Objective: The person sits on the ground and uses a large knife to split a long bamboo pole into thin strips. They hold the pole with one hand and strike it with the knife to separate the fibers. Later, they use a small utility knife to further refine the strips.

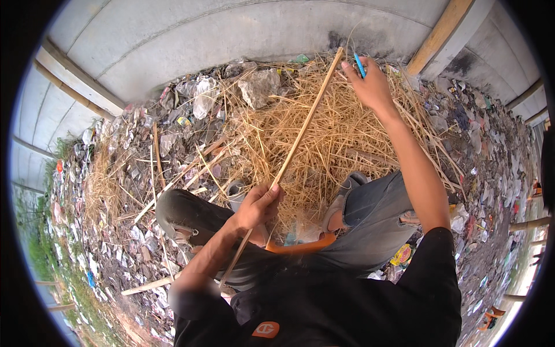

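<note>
A long pale bamboo strip (307,128) slants from beside my left hip up to the far side, above the heap of straw-coloured shavings (329,139). My left hand (258,207) is closed around its lower half, thumb along the top. Close to the strip's far end, my right hand (372,87) grips a slim blue-handled tool (359,65); its working end is too small to make out. A thin curved sliver (348,37) sticks up beside the strip's tip. The right hand is slightly apart from the strip.
My bent knees (188,211) flank the heap, with an orange seat edge (300,247) between them. A grey rock (258,88) and litter lie before a concrete wall (243,29). A wooden post (438,37) stands far right; loose strips (156,156) lie left.
</note>
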Demonstrator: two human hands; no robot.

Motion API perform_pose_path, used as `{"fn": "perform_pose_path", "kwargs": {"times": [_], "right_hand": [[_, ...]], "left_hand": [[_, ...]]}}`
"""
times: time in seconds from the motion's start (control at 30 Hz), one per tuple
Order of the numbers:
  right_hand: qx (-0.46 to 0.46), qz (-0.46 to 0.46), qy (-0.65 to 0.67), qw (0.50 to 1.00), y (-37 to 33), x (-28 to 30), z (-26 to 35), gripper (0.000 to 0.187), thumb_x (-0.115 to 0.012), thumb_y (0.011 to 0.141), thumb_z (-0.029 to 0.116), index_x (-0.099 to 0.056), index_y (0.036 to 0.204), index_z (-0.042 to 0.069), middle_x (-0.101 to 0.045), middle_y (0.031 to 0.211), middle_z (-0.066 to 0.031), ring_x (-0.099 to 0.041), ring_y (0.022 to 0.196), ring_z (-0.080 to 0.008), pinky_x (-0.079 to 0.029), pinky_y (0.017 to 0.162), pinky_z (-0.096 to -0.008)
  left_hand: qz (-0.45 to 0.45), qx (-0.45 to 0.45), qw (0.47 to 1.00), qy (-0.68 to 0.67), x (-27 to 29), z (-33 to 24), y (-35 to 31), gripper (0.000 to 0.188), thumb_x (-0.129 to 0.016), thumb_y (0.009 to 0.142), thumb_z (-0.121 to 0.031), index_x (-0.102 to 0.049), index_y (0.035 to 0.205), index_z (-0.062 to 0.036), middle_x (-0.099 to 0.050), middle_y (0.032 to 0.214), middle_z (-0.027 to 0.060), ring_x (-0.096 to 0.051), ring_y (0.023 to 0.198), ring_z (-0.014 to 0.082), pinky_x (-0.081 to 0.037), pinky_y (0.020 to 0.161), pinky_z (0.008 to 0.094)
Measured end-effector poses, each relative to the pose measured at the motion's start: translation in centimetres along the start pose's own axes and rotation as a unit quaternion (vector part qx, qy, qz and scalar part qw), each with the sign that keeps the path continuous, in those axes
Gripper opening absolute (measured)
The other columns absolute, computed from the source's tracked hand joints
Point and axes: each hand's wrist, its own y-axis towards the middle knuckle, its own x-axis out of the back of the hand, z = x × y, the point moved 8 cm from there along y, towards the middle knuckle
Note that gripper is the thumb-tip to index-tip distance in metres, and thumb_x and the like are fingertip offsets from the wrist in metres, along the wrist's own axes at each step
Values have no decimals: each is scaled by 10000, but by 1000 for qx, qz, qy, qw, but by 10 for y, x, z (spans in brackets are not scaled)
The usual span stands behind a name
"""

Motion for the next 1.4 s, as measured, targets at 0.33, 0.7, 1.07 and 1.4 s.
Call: {"fn": "perform_pose_path", "kwargs": {"times": [0.33, 0.7, 1.07, 1.4], "right_hand": [[-4, 253, 318, 914, -85, -125, 15, 310, -683, 945, 345, -543, 891, 74, -598, 752, -33, -590, 623, -113, -462, 565, -271], [49, 197, 218, 955, -57, -69, 32, 425, -566, 994, 447, -622, 948, 28, -621, 670, -53, -599, 589, -137, -459, 556, -345], [93, 206, -9, 974, -39, -31, 22, 568, -404, 1050, 476, -660, 921, -15, -644, 705, -117, -649, 659, -212, -511, 639, -374], [98, -21, -219, 970, 23, 22, -16, 747, -355, 1051, 512, -466, 464, 65, -382, 395, -44, -372, 334, -191, -365, 390, -365]], "left_hand": [[9, 11, 999, -31, 3, -4, 0, 360, -399, 1073, -387, -521, 934, -78, -280, 562, -96, -237, 430, 34, -195, 399, 225], [12, -91, 989, 116, -11, -40, -4, 434, -395, 1079, -323, -438, 1437, -81, -483, 679, -19, -361, 491, 39, -290, 465, 194], [-10, -114, 984, 139, -8, -35, -4, 470, -443, 1067, -253, -394, 1479, -32, -410, 632, -58, -373, 527, 38, -299, 499, 218], [-12, -83, 977, 197, -14, -25, -7, 523, -509, 1034, -262, -378, 1483, -27, -364, 625, -99, -346, 493, 18, -266, 474, 212]]}}
